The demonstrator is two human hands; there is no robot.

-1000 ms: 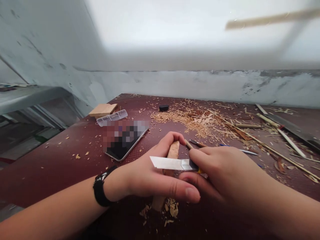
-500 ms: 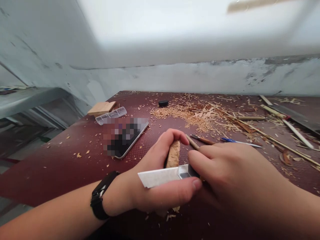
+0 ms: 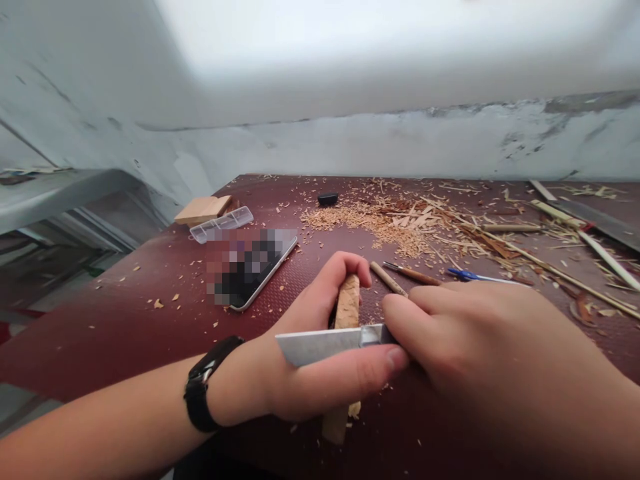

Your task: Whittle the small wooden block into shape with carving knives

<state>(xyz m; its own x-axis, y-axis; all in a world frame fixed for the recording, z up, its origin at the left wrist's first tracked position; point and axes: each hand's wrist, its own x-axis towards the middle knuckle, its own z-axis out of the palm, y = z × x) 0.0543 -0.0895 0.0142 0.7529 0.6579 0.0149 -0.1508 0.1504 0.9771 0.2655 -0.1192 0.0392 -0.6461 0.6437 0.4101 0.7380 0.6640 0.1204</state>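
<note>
My left hand (image 3: 320, 333) is closed around a narrow piece of wood (image 3: 347, 307) with a rough, carved top face. Its lower end shows below my palm. In my right hand (image 3: 460, 347) is a knife (image 3: 320, 343) with a broad, flat blade, its dark handle mostly hidden by my fingers. The blade points left and lies across the wood. My left thumb stretches along the near side of the blade, its tip by the knife's handle. A black watch band sits on my left wrist.
On the dark red table lie a phone (image 3: 255, 270), a clear plastic case (image 3: 223, 223), a wooden block (image 3: 203, 209) and a black object (image 3: 327, 199). Wood chips (image 3: 380, 223) are heaped behind my hands. A thin-tipped tool (image 3: 413, 273), a blue pen (image 3: 463, 274) and long strips lie rightward.
The view has shifted slightly. My hands keep their grips, the blade has turned a little, and more of the wood's lower end shows below my left hand.
</note>
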